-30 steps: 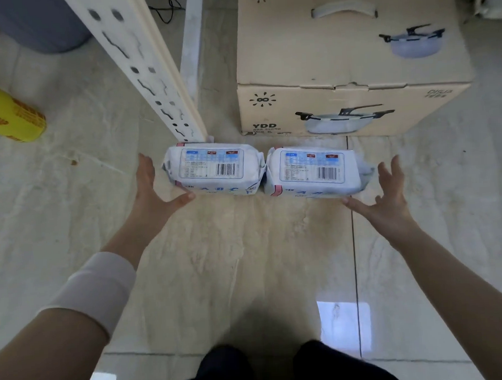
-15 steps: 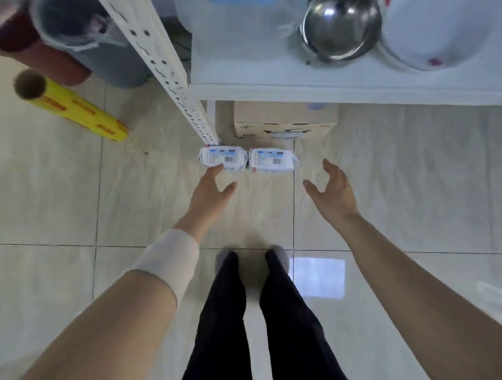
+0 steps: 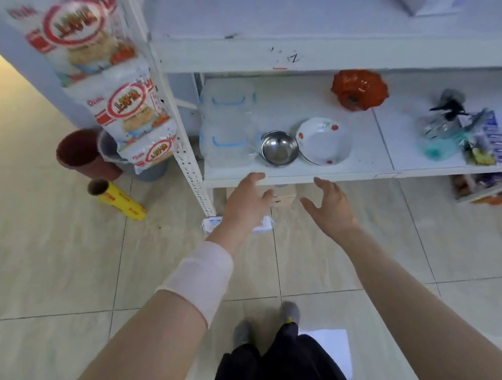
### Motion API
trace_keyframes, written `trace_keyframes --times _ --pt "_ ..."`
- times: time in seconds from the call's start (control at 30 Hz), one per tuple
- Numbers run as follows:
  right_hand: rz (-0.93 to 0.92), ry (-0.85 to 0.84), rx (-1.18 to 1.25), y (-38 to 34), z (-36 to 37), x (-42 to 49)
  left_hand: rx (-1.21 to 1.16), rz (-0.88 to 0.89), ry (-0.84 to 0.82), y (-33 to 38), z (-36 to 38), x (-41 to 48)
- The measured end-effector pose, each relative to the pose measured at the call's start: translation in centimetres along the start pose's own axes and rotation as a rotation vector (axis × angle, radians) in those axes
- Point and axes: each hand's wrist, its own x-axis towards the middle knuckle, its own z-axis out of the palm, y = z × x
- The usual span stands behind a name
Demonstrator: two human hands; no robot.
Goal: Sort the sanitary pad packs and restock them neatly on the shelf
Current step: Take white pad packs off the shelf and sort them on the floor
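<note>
Now my left hand (image 3: pixel 246 204) and right hand (image 3: pixel 331 207) hover spread, empty; pad packs (image 3: pixel 212 223) lie long-axis sideways, writing unreadable; snack bags (image 3: pixel 130 109) read Oishi.

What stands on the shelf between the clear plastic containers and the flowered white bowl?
A shiny steel bowl sits there, close beside both, as the head view shows.

pad packs (image 3: pixel 211 223) on floor (image 3: pixel 57 260) before shelf (image 3: pixel 360 175) | bowl (image 3: pixel 279 147) left of dish (image 3: pixel 324 141), both on shelf
</note>
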Motion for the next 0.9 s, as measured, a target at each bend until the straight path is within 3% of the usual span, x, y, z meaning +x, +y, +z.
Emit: trace_keyframes --times 0.2,0.43,0.67,0.9 --pt "-0.111 0.147 0.062 -2.2 -6.7 -0.2 0.007 0.254 0.110 7.6 -3.3 0.5" --pt "-0.231 0.379 0.192 -1.9 -16.8 5.9 -0.025 0.367 0.202 17.2 -3.3 5.3" --pt "-0.290 0.499 0.290 1.1 -26.9 13.4 -0.108 0.278 0.193 26.1 -0.1 11.2" --pt "-0.157 0.470 0.429 2.8 -32.7 20.3 -0.282 0.047 0.095 31.1 1.8 16.6"
